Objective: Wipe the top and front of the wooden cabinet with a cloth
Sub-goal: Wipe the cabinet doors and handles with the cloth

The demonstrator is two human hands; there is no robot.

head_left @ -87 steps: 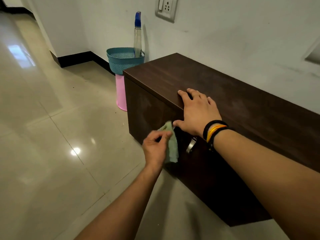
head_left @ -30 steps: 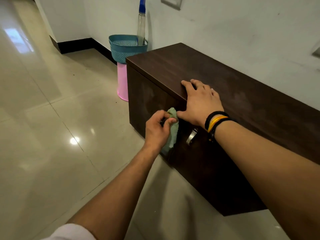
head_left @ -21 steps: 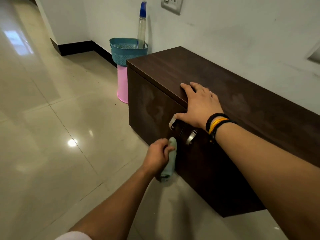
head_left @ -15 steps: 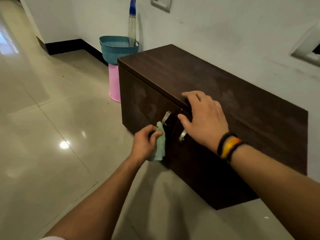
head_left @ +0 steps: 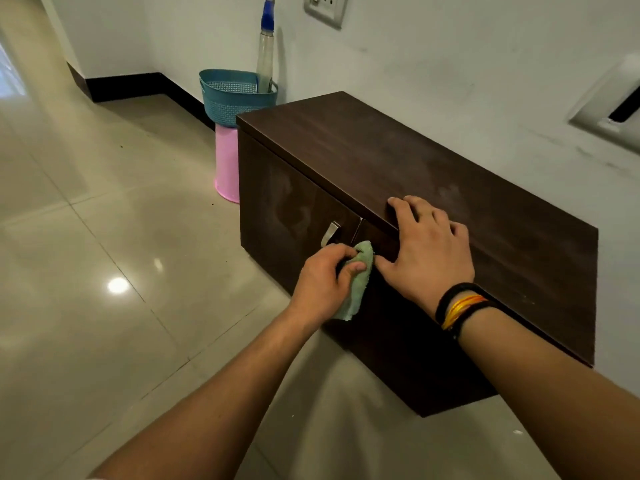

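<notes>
Right door handle behind cloth (head_left: 358,282)

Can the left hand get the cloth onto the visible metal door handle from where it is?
Probably yes. The left hand holds the cloth against the cabinet front just below and right of the handle, with nothing between them.

A glossy beige tiled floor (head_left: 104,237) with thin grout lines mirrors a bright round spot of light (head_left: 117,285). Pale off-white plastered walls (head_left: 450,64), faintly smudged, meet it along a black skirting strip (head_left: 138,85). A grey switch-and-socket plate (head_left: 327,6) sits high on the wall. In the corner, a teal woven plastic basket (head_left: 232,98) rests on a pink cylindrical plastic stand (head_left: 227,164), holding a clear spray bottle with a blue nozzle (head_left: 266,46).
</notes>
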